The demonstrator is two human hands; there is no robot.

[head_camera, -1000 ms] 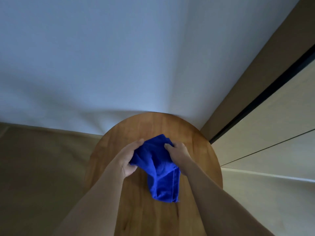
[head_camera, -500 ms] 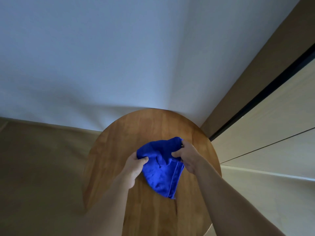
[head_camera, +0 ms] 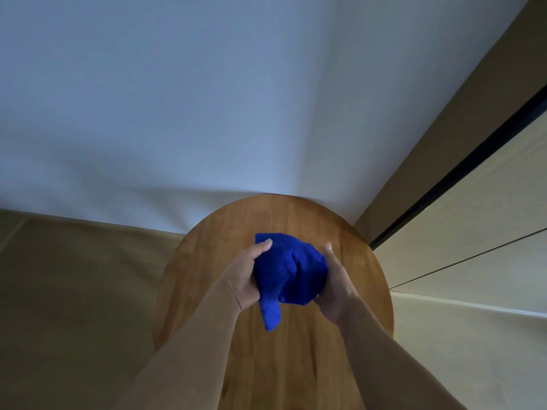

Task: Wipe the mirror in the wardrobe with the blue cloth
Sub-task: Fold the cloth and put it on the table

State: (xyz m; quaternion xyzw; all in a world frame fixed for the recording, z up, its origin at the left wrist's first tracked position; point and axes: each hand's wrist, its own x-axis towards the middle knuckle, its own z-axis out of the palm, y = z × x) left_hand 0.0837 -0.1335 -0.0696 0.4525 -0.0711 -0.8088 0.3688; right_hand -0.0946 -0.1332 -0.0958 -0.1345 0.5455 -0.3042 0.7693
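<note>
Blue cloth (head_camera: pixel 291 270) sits bunched between both hands above the middle of a round wooden surface (head_camera: pixel 358 253), with one loose tail hanging down toward 6 o'clock and a flat corner sticking up at 11 o'clock. The left hand (head_camera: pixel 244 276) grips the cloth's left side, thumb laid over the top edge and fingers wrapped under the bundle. The right hand (head_camera: pixel 333 287) cups the right side; its fingers curl around the underside of the wad, though the fingertips are hidden by the fabric and one at the top looks blurred. Whether the cloth touches the wood or is held just clear of it cannot be told. At 2 to 3 o'clock stand pale wardrobe panels (head_camera: pixel 473 220) with a dark gap between them; no mirror shows anywhere in view. A white wall (head_camera: pixel 207 99) fills the upper part, and the floor (head_camera: pixel 74 291) lies at 9 o'clock. By my reading the step in hand is gathering the cloth into a wiping pad, so the wiping itself is not yet begun. The next move likely calls for turning toward 3 o'clock, getting the wardrobe open to reach the mirror, and keeping the hanging tail tucked in so that it does not trail.
</note>
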